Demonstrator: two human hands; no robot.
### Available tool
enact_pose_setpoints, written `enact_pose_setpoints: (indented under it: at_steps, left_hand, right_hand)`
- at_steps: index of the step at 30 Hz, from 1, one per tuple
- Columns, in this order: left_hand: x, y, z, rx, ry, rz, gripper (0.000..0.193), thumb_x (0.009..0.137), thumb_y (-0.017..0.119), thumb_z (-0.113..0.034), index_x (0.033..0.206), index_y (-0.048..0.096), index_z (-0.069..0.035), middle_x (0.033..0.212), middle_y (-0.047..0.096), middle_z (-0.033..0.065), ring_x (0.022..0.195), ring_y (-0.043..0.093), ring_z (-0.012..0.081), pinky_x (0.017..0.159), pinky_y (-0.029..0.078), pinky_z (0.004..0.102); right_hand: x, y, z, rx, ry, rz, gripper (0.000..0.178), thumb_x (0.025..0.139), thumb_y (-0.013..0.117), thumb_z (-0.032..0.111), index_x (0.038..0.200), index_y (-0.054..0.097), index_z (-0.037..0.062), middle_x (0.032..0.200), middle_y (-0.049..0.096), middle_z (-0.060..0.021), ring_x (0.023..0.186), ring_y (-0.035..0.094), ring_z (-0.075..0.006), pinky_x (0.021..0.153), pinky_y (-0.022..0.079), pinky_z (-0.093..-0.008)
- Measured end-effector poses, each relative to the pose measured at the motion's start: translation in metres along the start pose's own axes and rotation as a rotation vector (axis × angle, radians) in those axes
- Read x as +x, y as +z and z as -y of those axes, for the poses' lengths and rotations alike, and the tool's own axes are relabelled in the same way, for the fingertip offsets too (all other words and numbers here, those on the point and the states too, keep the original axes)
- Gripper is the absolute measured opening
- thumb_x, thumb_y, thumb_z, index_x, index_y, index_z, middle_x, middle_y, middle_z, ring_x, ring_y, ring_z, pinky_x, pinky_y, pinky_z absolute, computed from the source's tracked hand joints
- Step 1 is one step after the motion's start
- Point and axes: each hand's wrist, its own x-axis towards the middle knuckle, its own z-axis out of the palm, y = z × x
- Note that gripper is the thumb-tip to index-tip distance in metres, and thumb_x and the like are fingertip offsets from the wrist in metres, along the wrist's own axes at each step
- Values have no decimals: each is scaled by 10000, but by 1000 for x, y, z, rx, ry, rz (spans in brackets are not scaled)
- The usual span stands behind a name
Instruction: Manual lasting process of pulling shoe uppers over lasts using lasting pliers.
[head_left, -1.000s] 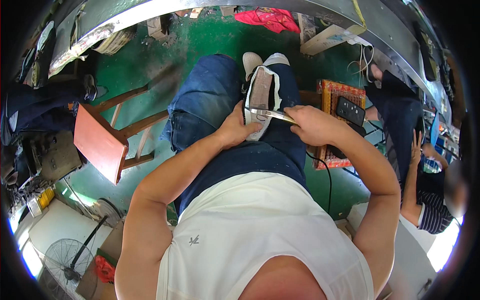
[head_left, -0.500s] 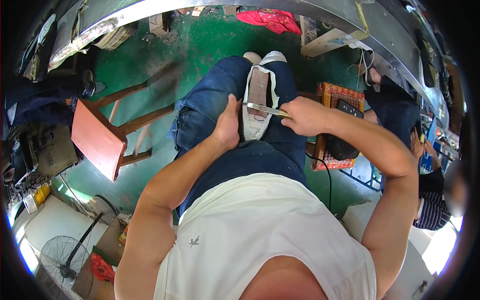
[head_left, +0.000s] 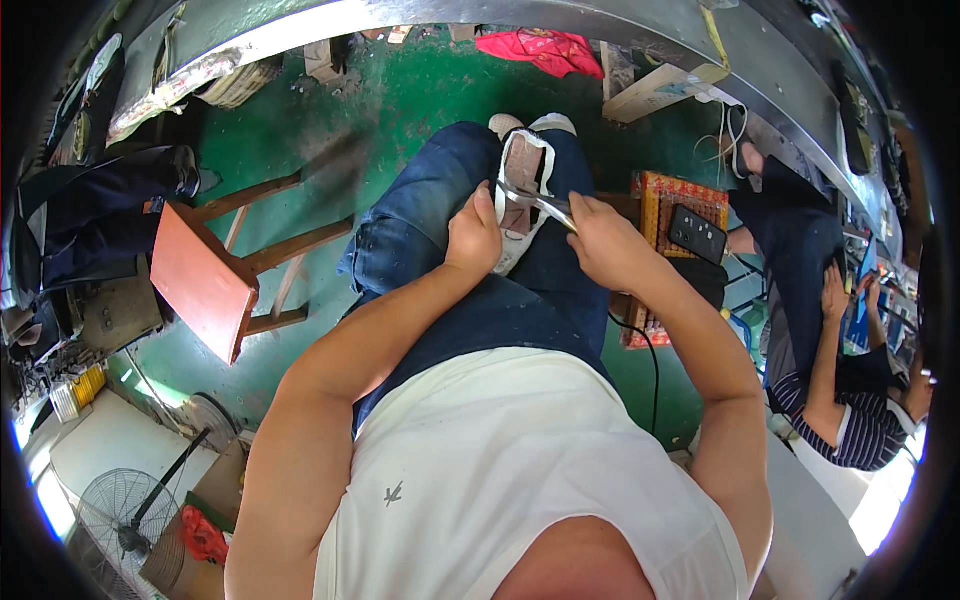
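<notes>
A shoe upper (head_left: 523,158) with a white edge around a brown sole-shaped board lies across my thighs, its long side pointing away from me. My left hand (head_left: 473,232) grips its left side, thumb up along the edge; the fingers beneath are partly hidden. Metal pliers (head_left: 541,203) are in my right hand (head_left: 604,238), closed around the handles. Their jaws reach the upper's left edge, close to my left thumb. Whether the jaws pinch the material is too small to tell.
An orange-topped wooden stool (head_left: 203,285) stands at left. On the right, a beaded seat (head_left: 655,205) carries a black phone (head_left: 697,234); a black cable (head_left: 655,370) hangs beside it. A metal bench (head_left: 440,14) crosses the far side. Another person (head_left: 850,410) sits at right, a fan (head_left: 125,525) near left.
My left hand has moved away from me and to the right along the upper. The pliers are tilted more steeply, and my right elbow has come in toward my body.
</notes>
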Motion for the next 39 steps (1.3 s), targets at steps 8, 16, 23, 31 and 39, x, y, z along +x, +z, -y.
enact_pose_setpoints:
  at_steps: [8,16,23,31,39]
  left_hand:
    - [-5,-18,-12,239,269,166,520,1070,406,-243,1547,346,-45,1194,637,318,1075,632,478,952,506,484]
    - [19,-32,-26,404,318,444,563,1054,446,-284,1580,292,-157,1054,630,374,940,642,516,866,520,548]
    - [13,-33,-32,458,390,494,556,1057,452,-306,1569,310,-141,1044,638,361,940,643,513,862,516,542]
    - [0,-28,-35,392,-22,298,789,955,615,-492,1475,374,49,1185,635,353,1101,625,501,942,506,509]
    - [1,-43,-32,283,14,521,928,856,776,-317,1524,263,72,1371,540,335,1248,572,456,1051,465,405]
  right_hand:
    - [8,29,-38,143,192,-53,267,922,650,183,1097,615,-15,935,705,-202,828,696,-363,761,545,-455]
    - [29,-57,-64,714,311,572,334,993,584,337,1006,655,10,864,708,-77,765,678,-136,619,540,-359]
    - [46,4,-36,295,104,-16,500,1063,441,396,913,607,-51,833,678,-226,785,691,-359,715,520,-470]
    - [14,2,-11,484,132,72,474,1055,445,378,917,600,-48,876,657,-311,872,633,-499,785,493,-540]
    - [-8,33,-11,284,65,35,419,1052,452,376,933,616,9,836,683,-230,823,663,-427,739,511,-477]
